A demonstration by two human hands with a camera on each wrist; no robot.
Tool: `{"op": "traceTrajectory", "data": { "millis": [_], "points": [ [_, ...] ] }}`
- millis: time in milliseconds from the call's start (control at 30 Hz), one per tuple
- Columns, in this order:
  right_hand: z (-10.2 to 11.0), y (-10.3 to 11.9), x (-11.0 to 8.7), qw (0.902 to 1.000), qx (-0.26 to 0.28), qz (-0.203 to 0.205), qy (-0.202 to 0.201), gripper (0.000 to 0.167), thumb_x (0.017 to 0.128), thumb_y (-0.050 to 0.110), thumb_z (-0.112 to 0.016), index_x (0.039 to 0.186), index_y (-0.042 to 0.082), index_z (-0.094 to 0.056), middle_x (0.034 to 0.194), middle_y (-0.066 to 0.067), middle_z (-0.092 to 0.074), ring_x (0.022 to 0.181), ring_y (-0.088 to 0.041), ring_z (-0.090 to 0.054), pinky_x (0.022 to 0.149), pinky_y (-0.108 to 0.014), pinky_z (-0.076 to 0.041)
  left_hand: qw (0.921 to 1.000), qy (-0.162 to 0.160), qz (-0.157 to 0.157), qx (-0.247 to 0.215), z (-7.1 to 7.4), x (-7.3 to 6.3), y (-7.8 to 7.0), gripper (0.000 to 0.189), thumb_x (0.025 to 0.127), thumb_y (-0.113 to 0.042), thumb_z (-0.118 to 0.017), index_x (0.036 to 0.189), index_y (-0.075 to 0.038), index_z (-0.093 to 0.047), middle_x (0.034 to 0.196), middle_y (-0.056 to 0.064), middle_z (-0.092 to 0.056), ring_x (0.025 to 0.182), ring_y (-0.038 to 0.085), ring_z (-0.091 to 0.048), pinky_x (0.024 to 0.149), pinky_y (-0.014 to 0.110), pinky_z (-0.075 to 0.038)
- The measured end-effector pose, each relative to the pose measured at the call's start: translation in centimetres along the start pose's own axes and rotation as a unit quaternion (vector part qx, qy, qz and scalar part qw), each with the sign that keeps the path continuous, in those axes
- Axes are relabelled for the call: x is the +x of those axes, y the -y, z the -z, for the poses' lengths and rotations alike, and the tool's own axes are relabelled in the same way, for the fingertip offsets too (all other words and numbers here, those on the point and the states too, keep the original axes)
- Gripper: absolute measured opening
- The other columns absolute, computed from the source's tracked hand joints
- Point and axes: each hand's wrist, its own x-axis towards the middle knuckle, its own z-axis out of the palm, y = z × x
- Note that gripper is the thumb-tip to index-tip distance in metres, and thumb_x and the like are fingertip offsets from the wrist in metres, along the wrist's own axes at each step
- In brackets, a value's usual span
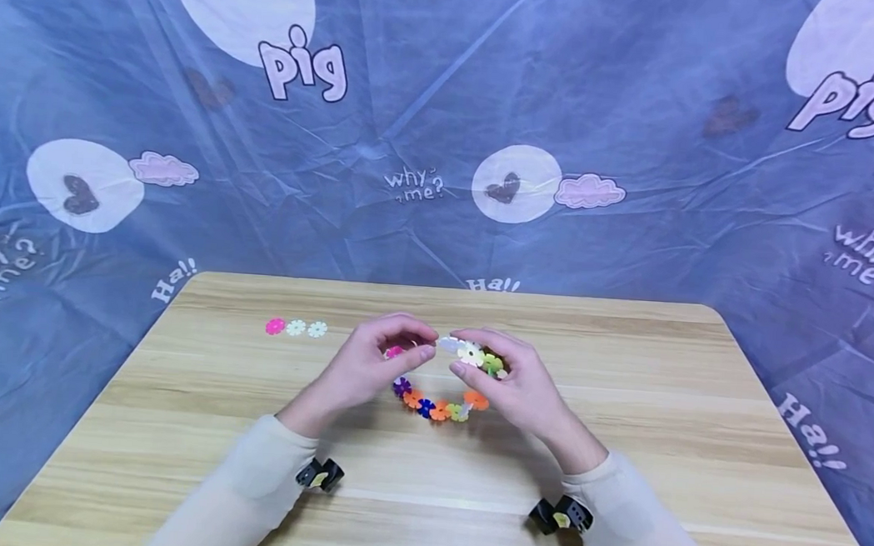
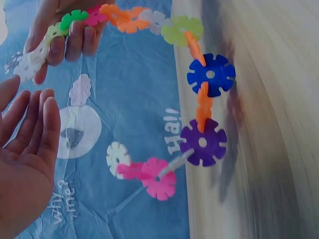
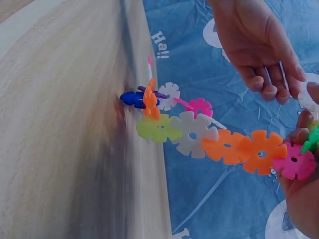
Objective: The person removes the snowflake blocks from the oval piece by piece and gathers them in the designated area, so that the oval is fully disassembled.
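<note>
A chain of slotted plastic flower discs (image 1: 439,411) in several colors curves in a loop between the two hands. My right hand (image 1: 513,374) grips it near one end, thumb on one side and fingers on the other, around white, yellow and green discs. A white disc (image 2: 32,64) sticks out past the right fingertips. Near that disc is my left hand (image 1: 379,357), its fingers loosely bent and nothing pinched between them. The chain's other end, with a pink disc (image 2: 159,179) and a white end disc (image 2: 118,158), hangs free, partly hidden by the left hand in the head view.
Toward the back left of the wooden table (image 1: 172,424) lie one pink loose disc (image 1: 275,327) and two white loose discs (image 1: 306,328) in a row. A blue printed cloth (image 1: 379,236) hangs behind the table and along its sides.
</note>
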Motion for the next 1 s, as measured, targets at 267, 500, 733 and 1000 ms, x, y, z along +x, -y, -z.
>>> {"op": "traceTrajectory", "data": {
  "millis": [267, 500, 733, 1000],
  "points": [
    [0.0, 0.4, 0.1, 0.9999, 0.002, -0.008, 0.005, 0.041, 0.097, 0.008, -0.08, 0.136, 0.007, -0.073, 0.117, -0.01, -0.077, 0.09, -0.013, -0.067, 0.075, -0.025, -0.059, 0.9995, -0.016, -0.026, 0.005, -0.8, 0.3, -0.4, 0.014, 0.1, -0.007, -0.076, 0.114, -0.005, -0.078, 0.109, 0.01, -0.078, 0.091, 0.012, -0.068, 0.077, 0.026, -0.058],
    [0.0, 0.1, 0.0, 0.9986, 0.006, -0.05, 0.013, 0.047, 0.099, 0.015, -0.079, 0.143, 0.009, -0.067, 0.14, -0.011, -0.073, 0.123, -0.024, -0.07, 0.104, -0.033, -0.058, 0.9987, -0.039, -0.034, -0.004, -1.1, 0.2, -0.2, 0.01, 0.099, -0.003, -0.075, 0.108, -0.002, -0.078, 0.099, 0.013, -0.079, 0.086, 0.008, -0.069, 0.073, 0.024, -0.058],
    [-0.1, -0.7, -0.6, 0.9964, 0.054, -0.054, 0.037, 0.039, 0.104, 0.009, -0.069, 0.142, 0.002, -0.065, 0.104, -0.016, -0.076, 0.08, -0.018, -0.072, 0.063, -0.028, -0.058, 0.9985, -0.044, -0.021, -0.024, -1.1, 0.1, 0.4, 0.01, 0.099, -0.002, -0.074, 0.109, 0.001, -0.076, 0.1, 0.017, -0.078, 0.087, 0.011, -0.072, 0.074, 0.024, -0.06],
    [-0.2, -0.7, -0.5, 0.9979, 0.036, -0.038, 0.038, 0.037, 0.104, 0.006, -0.068, 0.14, 0.002, -0.065, 0.101, -0.014, -0.073, 0.073, -0.011, -0.065, 0.059, -0.028, -0.057, 0.9984, -0.044, -0.034, -0.007, -1.4, 0.1, 0.6, 0.015, 0.099, -0.007, -0.076, 0.114, -0.004, -0.077, 0.108, 0.011, -0.078, 0.089, 0.012, -0.068, 0.073, 0.027, -0.057]
  ]
}}
